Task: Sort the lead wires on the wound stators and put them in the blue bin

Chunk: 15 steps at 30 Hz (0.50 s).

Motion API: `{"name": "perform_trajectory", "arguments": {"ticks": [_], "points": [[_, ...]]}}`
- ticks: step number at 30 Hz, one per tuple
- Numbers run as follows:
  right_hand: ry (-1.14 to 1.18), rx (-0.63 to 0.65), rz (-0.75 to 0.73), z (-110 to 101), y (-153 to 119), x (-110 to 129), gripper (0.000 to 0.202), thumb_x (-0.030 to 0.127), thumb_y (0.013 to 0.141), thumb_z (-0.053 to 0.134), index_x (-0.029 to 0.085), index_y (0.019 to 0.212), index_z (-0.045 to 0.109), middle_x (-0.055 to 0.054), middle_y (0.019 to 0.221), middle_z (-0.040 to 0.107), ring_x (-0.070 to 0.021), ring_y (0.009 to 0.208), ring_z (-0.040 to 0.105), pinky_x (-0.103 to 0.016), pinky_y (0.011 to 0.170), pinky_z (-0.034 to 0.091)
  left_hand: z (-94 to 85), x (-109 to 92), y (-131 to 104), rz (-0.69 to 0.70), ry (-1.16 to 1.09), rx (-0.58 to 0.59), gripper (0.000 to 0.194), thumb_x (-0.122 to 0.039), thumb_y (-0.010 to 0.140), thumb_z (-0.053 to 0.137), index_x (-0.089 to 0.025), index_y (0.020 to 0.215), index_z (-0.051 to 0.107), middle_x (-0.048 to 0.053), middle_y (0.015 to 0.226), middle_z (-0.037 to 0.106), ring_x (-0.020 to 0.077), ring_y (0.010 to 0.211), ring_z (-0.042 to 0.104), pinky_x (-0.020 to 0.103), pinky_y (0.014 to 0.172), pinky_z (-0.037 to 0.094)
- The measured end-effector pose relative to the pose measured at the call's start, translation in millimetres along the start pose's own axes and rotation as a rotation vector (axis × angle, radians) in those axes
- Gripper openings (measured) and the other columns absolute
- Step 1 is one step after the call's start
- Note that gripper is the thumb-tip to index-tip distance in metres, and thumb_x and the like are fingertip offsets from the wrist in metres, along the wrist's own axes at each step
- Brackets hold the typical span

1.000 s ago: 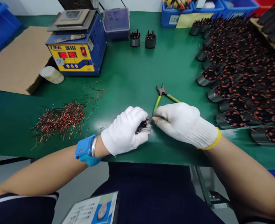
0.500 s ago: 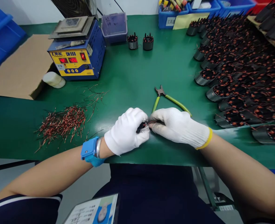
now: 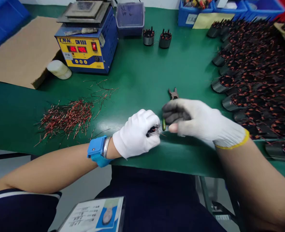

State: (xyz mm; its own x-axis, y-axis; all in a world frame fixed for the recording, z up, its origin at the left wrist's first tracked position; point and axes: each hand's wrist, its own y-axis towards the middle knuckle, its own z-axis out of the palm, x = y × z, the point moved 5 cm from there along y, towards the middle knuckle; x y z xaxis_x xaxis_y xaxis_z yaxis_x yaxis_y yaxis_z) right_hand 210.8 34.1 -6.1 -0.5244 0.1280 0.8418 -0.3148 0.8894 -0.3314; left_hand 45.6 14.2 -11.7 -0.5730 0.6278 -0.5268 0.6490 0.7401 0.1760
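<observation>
My left hand (image 3: 138, 134), in a white glove, is closed around a motor stator (image 3: 152, 130). Most of that stator is hidden by the glove; dark parts and thin wire ends show between thumb and fingers. To its right, my gloved right hand (image 3: 198, 119) has thumb and fingers apart, with dark stained fingertips and nothing held. Under it lie green-handled wire cutters (image 3: 173, 93); their jaws and one handle end stick out, and the hand covers the rest. Whether the fingers touch the handles, I cannot tell.
Cut copper wire (image 3: 66, 119) lies piled on the left of the green table (image 3: 142, 87). Behind it stand a blue soldering unit (image 3: 84, 53) and a purple bin (image 3: 130, 19). Two stators (image 3: 165, 39) sit at the back. Rows of stators (image 3: 251, 83) fill the right side.
My right hand has let go of the wires at the stator, opened and moved right, over the cutters. My left hand still holds the stator. The whole view has shifted slightly.
</observation>
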Motion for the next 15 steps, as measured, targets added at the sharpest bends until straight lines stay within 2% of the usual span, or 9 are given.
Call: {"name": "perform_trajectory", "arguments": {"ticks": [3, 6, 10, 15], "points": [[-0.051, 0.308, 0.134, 23, 3, -3, 0.033, 0.051, 0.069, 0.074, 0.02, 0.079, 0.07, -0.001, 0.068, 0.068, -0.0117, 0.054, 0.058, -0.021, 0.047, 0.046, 0.8, 0, 0, 0.003, -0.006, -0.012, 0.009, -0.024, 0.074, 0.05, -0.019, 0.08, 0.053, 0.006, 0.084, 0.059, 0.0189, 0.076, 0.049, 0.034, 0.072, 0.043], [0.081, 0.479, 0.212, 38, 1, -2, 0.034, 0.049, 0.076, 0.068, 0.017, 0.067, 0.066, 0.0, 0.057, 0.064, -0.0086, 0.047, 0.055, -0.018, 0.045, 0.046, 0.4, 0, 0, 0.0, -0.009, -0.021, 0.008, -0.024, 0.074, 0.05, -0.019, 0.08, 0.052, 0.006, 0.083, 0.059, 0.019, 0.075, 0.049, 0.034, 0.071, 0.044], [0.22, 0.471, 0.222, 44, 1, 0, 0.033, 0.045, 0.076, 0.069, 0.014, 0.068, 0.066, -0.001, 0.055, 0.065, -0.0073, 0.045, 0.055, -0.016, 0.043, 0.047, -1.0, 0, 0, -0.009, -0.013, -0.025, 0.01, -0.019, 0.072, 0.047, -0.018, 0.081, 0.051, 0.007, 0.083, 0.059, 0.0198, 0.076, 0.052, 0.035, 0.07, 0.045], [0.197, 0.369, 0.236, 45, 0, -2, 0.027, 0.039, 0.078, 0.066, 0.014, 0.067, 0.065, -0.001, 0.054, 0.063, -0.0075, 0.044, 0.055, -0.016, 0.042, 0.046, -2.4, -1, 0, -0.03, -0.049, -0.026, 0.013, -0.016, 0.071, 0.047, -0.018, 0.083, 0.051, 0.009, 0.089, 0.061, 0.0213, 0.082, 0.056, 0.038, 0.075, 0.048]]}}
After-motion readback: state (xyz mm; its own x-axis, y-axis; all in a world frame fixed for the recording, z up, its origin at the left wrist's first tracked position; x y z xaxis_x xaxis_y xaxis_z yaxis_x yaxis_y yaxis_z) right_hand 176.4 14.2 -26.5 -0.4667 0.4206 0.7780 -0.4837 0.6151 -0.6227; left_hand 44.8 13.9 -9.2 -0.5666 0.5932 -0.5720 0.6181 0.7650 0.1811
